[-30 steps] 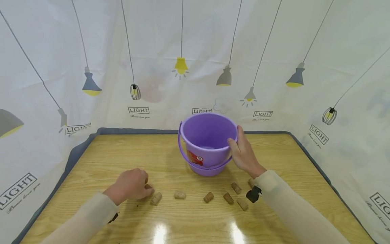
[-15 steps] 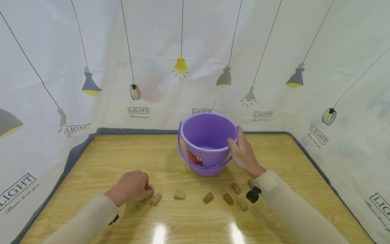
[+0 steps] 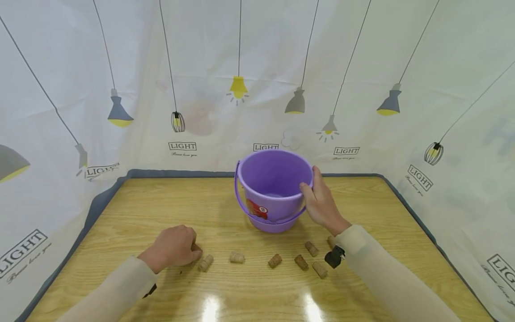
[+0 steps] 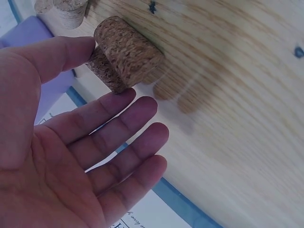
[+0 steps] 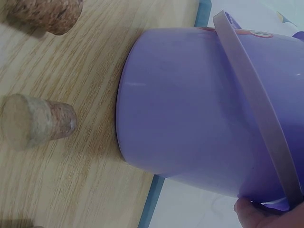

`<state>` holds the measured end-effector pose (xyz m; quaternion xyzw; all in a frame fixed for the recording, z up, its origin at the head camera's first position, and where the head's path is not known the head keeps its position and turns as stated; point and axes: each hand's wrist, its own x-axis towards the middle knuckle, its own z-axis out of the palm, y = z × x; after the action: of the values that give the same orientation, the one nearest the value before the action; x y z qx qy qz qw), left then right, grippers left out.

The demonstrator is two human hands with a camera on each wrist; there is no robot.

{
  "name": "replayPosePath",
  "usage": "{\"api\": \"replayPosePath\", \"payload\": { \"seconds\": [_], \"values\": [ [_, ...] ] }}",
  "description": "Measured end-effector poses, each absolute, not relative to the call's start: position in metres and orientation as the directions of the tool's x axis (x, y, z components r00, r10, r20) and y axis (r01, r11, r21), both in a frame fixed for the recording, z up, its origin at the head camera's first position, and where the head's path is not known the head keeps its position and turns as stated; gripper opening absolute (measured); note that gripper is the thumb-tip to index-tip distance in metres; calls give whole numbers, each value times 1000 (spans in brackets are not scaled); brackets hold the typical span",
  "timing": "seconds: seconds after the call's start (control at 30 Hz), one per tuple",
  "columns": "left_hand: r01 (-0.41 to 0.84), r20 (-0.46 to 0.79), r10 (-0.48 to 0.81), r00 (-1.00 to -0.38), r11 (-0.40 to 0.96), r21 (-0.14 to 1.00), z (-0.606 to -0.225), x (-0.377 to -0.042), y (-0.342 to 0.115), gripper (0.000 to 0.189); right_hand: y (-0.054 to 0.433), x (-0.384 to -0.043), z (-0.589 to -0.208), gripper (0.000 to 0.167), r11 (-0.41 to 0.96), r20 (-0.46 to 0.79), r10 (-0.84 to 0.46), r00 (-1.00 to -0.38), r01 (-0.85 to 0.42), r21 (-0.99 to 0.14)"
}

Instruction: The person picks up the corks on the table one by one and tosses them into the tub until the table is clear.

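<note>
My left hand [image 3: 174,247] is low over the table's left half. In the left wrist view, its thumb and index finger pinch a dark cork [image 4: 105,71] by its ends, while the other fingers stay extended. A second cork [image 4: 128,50] lies right against it, nearer that camera; the head view hides the pinched one. With my right hand [image 3: 323,203] I grip the right rim of a purple bucket [image 3: 267,203], thumb toward the front. The bucket stands upright with a red label, and no cork shows inside. Its handle [image 3: 241,201] hangs down at the front.
More corks lie in a loose row before the bucket: a pale cork [image 3: 237,257], a brown cork [image 3: 275,260] and several at the right, one partly behind the right wrist. A lamp-print cloth [image 3: 217,129] walls off the wooden table [image 3: 161,197] at the back and sides.
The left hand's index finger and thumb have drawn slightly closer together at the cork. The right hand, the bucket and the loose corks stay where they were.
</note>
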<state>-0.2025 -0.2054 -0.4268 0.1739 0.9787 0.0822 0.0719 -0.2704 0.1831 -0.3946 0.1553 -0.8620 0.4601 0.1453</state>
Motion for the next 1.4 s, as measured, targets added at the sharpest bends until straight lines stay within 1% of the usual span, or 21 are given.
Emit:
{"api": "replayPosePath", "payload": {
  "seconds": [0.47, 0.73, 1.0, 1.2, 1.4],
  "values": [
    [353, -65, 371, -926, 916, 190, -421, -206, -203, 15, 183, -270, -394, 68, 532, 393, -140, -909, -403, -744],
    [375, -3, 384, -923, 901, 218, -419, -209, -202, 12, 183, -270, -394, 69, 535, 388, -140, -911, -399, -744],
    [382, 49, 382, -923, 893, 237, -413, -214, -198, 13, 183, -270, -393, 69, 539, 382, -139, -914, -393, -744],
    [427, 118, 410, -904, 873, 237, -410, -215, -194, 13, 183, -270, -393, 69, 532, 389, -142, -910, -402, -745],
    [443, 150, 419, -896, 868, 225, -408, -216, -192, 14, 183, -270, -393, 68, 537, 392, -140, -909, -402, -741]
  ]
}}
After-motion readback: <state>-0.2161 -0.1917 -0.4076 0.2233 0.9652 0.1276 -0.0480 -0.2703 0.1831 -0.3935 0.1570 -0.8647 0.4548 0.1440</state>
